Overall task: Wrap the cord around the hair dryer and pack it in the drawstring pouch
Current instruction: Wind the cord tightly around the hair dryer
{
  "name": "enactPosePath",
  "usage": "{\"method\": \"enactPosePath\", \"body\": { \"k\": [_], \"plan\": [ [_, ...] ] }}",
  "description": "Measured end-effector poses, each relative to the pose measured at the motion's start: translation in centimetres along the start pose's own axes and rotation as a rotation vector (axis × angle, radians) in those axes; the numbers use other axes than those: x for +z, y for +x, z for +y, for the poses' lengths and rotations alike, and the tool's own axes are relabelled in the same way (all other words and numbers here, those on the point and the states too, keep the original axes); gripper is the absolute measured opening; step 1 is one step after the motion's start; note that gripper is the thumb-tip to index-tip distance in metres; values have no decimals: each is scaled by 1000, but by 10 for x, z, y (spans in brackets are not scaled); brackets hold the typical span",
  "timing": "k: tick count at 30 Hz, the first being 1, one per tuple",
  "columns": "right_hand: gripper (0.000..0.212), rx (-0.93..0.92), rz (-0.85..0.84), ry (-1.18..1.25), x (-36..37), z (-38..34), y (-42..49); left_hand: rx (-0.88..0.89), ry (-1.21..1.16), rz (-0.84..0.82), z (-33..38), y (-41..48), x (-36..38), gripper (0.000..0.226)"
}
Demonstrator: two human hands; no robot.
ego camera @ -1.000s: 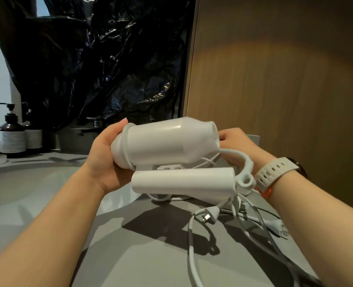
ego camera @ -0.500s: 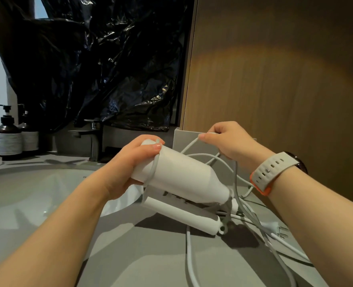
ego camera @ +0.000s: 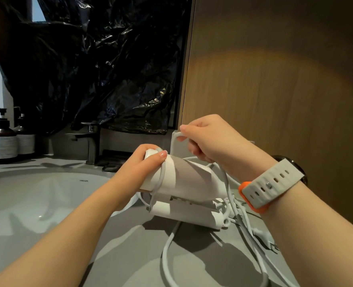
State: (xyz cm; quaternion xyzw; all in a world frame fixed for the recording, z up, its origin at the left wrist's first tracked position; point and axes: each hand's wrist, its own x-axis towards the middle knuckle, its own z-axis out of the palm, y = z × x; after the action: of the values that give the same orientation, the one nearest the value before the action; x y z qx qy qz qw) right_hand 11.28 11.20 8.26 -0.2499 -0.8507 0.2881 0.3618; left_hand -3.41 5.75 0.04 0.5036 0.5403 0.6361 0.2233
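A white hair dryer (ego camera: 189, 179) with its handle folded under the barrel is held above the grey counter (ego camera: 130, 255). My left hand (ego camera: 140, 172) grips the barrel's rear end, fingers curled over a loop of cord there. My right hand (ego camera: 210, 139) is above the barrel and pinches the white cord (ego camera: 167, 253), which runs down past the barrel's right side and trails in loops on the counter. The plug (ego camera: 264, 238) lies on the counter at the right. No drawstring pouch is in view.
A white sink basin (ego camera: 36, 199) lies left, with a dark faucet (ego camera: 90, 141) behind it. Two brown pump bottles (ego camera: 2, 139) stand at the far left. Black plastic sheeting (ego camera: 101, 65) hangs behind. A wooden panel (ego camera: 275, 90) rises at the right.
The dryer has turned from side-on to pointing away and down to the right. My right hand has come up from behind it, lifting the cord over the barrel.
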Motion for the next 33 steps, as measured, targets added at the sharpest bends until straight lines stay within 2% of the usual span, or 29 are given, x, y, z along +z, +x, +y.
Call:
{"method": "enactPosePath", "body": {
  "k": [4,12,17,22,25,28,33],
  "plan": [
    [37,-53,-31,-87,7,6,-13,-26,-19,74,-2,0,3,24],
    [36,-174,-39,-157,21,19,-22,-50,-111,210,2,1,6,21],
    [27,-287,-21,-160,37,31,-30,-46,-188,313,3,4,2,28],
    [26,-355,56,-169,41,41,-31,-10,-242,385,3,4,4,23],
    [26,-391,103,-130,40,46,-35,-22,-294,420,4,6,4,32],
    [24,-377,63,-93,40,48,-40,-64,-379,477,4,7,-3,42],
    [21,-295,-1,-41,43,47,-41,-116,-548,533,9,5,-6,29]
  ]
}}
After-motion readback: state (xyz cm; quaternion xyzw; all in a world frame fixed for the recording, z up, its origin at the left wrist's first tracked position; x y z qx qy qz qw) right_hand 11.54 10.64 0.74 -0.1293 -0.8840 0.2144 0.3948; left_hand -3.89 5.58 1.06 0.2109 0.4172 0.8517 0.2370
